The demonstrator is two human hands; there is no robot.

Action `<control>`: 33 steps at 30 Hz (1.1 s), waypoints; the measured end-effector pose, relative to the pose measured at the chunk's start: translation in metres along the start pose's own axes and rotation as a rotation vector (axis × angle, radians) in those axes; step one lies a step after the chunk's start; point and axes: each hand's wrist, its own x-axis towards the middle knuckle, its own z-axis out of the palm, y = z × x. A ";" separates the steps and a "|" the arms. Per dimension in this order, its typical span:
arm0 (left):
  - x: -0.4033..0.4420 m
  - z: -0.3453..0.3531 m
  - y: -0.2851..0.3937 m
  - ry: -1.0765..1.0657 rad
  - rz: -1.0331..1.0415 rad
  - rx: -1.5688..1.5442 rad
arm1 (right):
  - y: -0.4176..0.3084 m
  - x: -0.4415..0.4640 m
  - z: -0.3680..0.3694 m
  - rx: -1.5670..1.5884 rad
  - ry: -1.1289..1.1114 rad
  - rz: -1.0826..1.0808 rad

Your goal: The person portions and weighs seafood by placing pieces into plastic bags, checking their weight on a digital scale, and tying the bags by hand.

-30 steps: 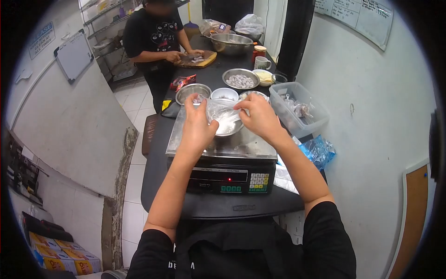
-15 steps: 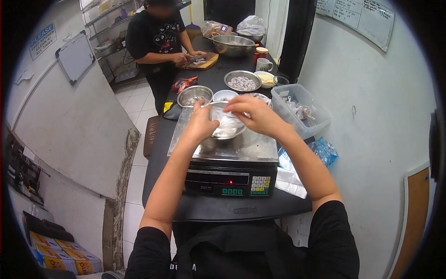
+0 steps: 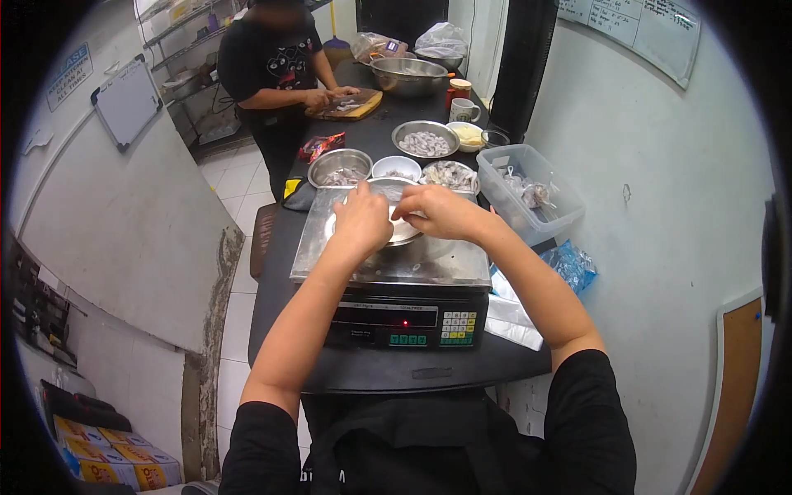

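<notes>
A metal bowl (image 3: 404, 188) stands on the steel plate of a digital scale (image 3: 388, 318). A thin clear plastic bag (image 3: 406, 231) lines the bowl, and part of it shows beside the left wrist. My left hand (image 3: 363, 219) is at the bowl's left side, its fingers bent and closed on the bag near the rim. From the right, my right hand (image 3: 441, 210) reaches over the bowl with thumb and fingers pinched on the bag. My hands hide much of the bowl's inside.
Beyond the scale stand bowls of pale seafood pieces (image 3: 425, 142), a small white bowl (image 3: 397, 168) and a mug (image 3: 464, 110). A clear plastic tub (image 3: 536, 194) is on the right. At the far left, a co-worker (image 3: 276, 66) cuts on a wooden board (image 3: 359, 106).
The bag, bunched up between my hands before, now lies lower and spread in the bowl. My right hand has moved slightly down, and both hands sit closer to the rim.
</notes>
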 end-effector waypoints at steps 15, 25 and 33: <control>-0.037 -0.035 -0.017 0.314 0.053 -0.168 | 0.100 -0.013 -0.064 -0.143 0.453 0.215; -0.064 -0.058 -0.025 0.515 0.077 -0.285 | 0.207 -0.012 -0.031 -0.614 -0.112 0.562; -0.061 -0.068 -0.033 0.538 0.060 -0.308 | 0.240 0.007 0.000 -0.716 -0.328 0.512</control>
